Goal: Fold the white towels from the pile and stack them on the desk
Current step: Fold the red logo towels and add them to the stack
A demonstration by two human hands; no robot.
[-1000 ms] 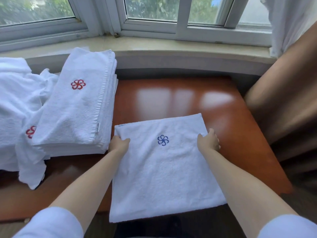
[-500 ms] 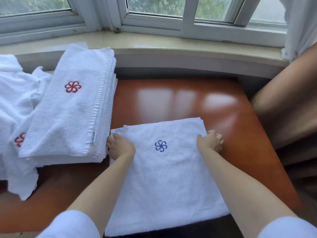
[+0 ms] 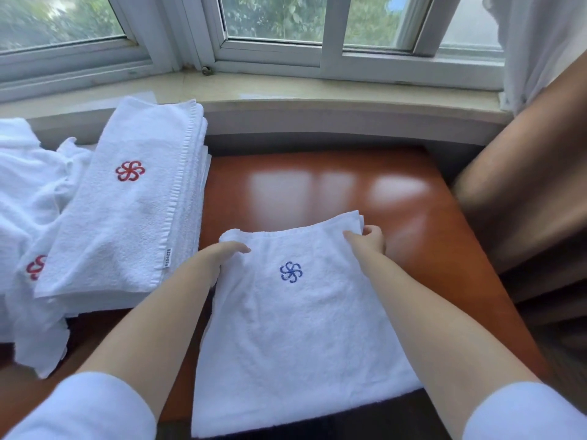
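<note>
Head view: the only view supplied; everything below is taken from it.
Towel in work: a white terry towel with a blue pinwheel emblem point(image 3: 305, 312) is laid on the glossy reddish-brown wooden counter point(image 3: 317, 185), its near edge hanging over the counter's front.
Left hand: the left hand point(image 3: 222, 254) is set at the towel's far left corner, fingers curled over the raised cloth, which appears to be gripped.
Right hand: the right hand point(image 3: 368, 238) is closed on the far right corner, the layered edge pinched between thumb and fingers.
Far edge: it is lifted slightly off the counter between the two hands.
Done so far: a stack of folded white towels with a red pinwheel emblem on top point(image 3: 133, 198) is seen on the counter's left part, just beside the towel in work.
Left to do: a loose heap of unfolded white towels point(image 3: 28, 198), one red emblem showing, lies at the far left, partly under the stack.
Progress: several towels are judged finished; the blue-emblem towel is partly folded and not yet stacked, and the heap remains.
</note>
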